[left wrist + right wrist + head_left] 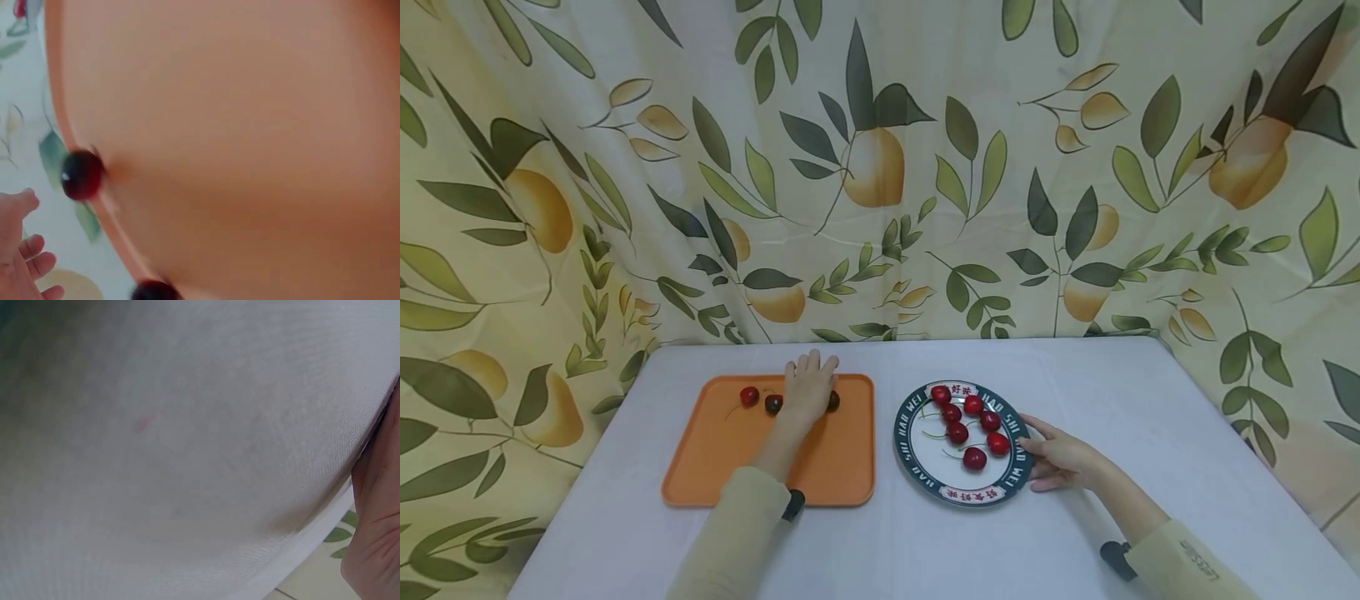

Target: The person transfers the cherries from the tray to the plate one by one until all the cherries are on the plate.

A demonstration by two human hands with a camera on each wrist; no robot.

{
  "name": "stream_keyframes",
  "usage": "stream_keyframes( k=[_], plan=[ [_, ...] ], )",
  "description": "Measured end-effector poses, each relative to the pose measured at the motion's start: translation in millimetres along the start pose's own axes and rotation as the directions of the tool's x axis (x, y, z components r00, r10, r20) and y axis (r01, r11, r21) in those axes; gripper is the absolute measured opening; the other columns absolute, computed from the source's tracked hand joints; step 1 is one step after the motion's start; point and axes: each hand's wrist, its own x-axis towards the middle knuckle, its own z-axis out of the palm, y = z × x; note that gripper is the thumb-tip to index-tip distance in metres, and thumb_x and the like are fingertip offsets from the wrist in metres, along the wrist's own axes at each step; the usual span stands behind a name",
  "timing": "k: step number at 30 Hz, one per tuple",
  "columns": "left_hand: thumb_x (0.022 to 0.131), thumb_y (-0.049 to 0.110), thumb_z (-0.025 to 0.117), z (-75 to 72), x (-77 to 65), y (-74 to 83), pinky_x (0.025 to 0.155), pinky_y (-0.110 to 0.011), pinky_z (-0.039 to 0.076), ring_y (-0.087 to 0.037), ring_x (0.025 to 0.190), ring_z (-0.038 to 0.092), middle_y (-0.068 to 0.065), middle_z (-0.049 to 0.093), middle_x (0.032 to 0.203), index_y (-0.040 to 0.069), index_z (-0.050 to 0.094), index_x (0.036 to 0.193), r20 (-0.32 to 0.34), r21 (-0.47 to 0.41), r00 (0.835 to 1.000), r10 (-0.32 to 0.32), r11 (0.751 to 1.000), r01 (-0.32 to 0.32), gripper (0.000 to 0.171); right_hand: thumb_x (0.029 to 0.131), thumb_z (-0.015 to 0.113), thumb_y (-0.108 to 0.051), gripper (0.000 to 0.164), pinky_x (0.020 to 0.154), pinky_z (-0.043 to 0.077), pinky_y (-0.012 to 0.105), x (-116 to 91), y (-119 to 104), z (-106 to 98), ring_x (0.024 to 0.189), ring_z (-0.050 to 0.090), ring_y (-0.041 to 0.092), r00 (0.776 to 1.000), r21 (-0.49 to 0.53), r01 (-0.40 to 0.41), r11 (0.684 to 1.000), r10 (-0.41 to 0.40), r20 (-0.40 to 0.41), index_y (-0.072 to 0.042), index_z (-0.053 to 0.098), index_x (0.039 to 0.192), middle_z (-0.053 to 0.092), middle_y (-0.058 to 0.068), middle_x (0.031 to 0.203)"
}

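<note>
My left hand [808,392] is over the far part of an orange tray [700,475], its fingers reaching toward the back edge. In the left wrist view its fingers [42,265] look extended and apart, with nothing between them. Close to this hand on the tray lie a dark cherry [773,405] and another dark cherry [833,402]; a red cherry [748,397] with a stem is farther left. My right hand [1063,458] grips the right rim of a round plate [910,467] with a dark lettered border. Several red cherries [957,433] rest on the plate, some with stems.
A white cloth [925,550] covers the table under tray and plate. Behind it hangs a curtain [880,250] printed with fruit and leaves. Dark bands [793,504] sit at both wrists below light sleeves.
</note>
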Motion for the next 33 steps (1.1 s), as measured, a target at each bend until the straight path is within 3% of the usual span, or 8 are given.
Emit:
stream_keyframes(
  k=[4, 9, 15, 24, 33],
  plan=[
    [0.094, 0.017, 0.050, -0.2, -6.0, -17.4, 0.090, -0.051, 0.028, -0.033, 0.101, 0.038, -0.014, 0.041, 0.107, 0.016, 0.051, 0.121, 0.073, 0.006, 0.997, -0.020, 1.000, 0.019, 0.027, 0.097, 0.043, -0.020, 0.059, 0.061, 0.053, 0.033, -0.8, -0.8, 0.9, 0.062, 0.060, 0.018, 1.000, 0.002, 0.002, 1.000, -0.002, 0.000, -0.015, 0.011, 0.147, 0.053, 0.010, 0.081],
    [0.093, 0.005, 0.046, 5.1, -11.1, -27.5, 0.097, -0.057, 0.021, -0.035, 0.109, 0.035, -0.017, 0.039, 0.117, 0.018, 0.052, 0.127, 0.164, 0.003, 0.986, -0.011, 1.000, 0.011, 0.037, 0.097, 0.043, -0.020, 0.059, 0.061, 0.053, 0.033, -2.4, -1.3, 1.0, 0.063, 0.061, 0.018, 1.000, 0.004, 0.006, 1.000, -0.006, 0.003, -0.015, 0.012, 0.147, 0.053, 0.009, 0.081],
    [0.091, -0.001, 0.044, 9.6, -14.8, -31.8, 0.099, -0.057, 0.021, -0.035, 0.112, 0.036, -0.017, 0.040, 0.121, 0.018, 0.055, 0.125, 0.187, 0.004, 0.982, -0.004, 1.000, 0.003, 0.041, 0.097, 0.044, -0.020, 0.059, 0.061, 0.053, 0.032, -2.7, -2.0, 1.0, 0.062, 0.061, 0.018, 1.000, 0.010, 0.003, 1.000, -0.003, 0.001, -0.015, 0.012, 0.147, 0.053, 0.009, 0.081],
    [0.094, 0.004, 0.041, 10.1, -23.0, -36.9, 0.097, -0.056, 0.022, -0.036, 0.113, 0.035, -0.019, 0.040, 0.121, 0.015, 0.056, 0.122, 0.173, 0.011, 0.985, -0.006, 1.000, 0.004, 0.034, 0.097, 0.044, -0.020, 0.059, 0.061, 0.053, 0.033, -1.3, -0.8, 0.8, 0.062, 0.061, 0.018, 1.000, 0.004, -0.001, 1.000, 0.002, -0.007, -0.016, 0.012, 0.147, 0.053, 0.010, 0.081],
    [0.090, 0.022, 0.056, 11.9, -29.6, -38.6, 0.087, -0.052, 0.026, -0.034, 0.102, 0.038, -0.015, 0.041, 0.106, 0.014, 0.055, 0.098, 0.061, 0.034, 0.997, 0.043, 0.998, -0.045, 0.012, 0.097, 0.044, -0.020, 0.060, 0.061, 0.053, 0.032, -1.0, -0.3, 0.9, 0.062, 0.061, 0.019, 1.000, 0.001, 0.003, 1.000, -0.003, -0.008, -0.015, 0.012, 0.147, 0.053, 0.010, 0.082]
  ],
)
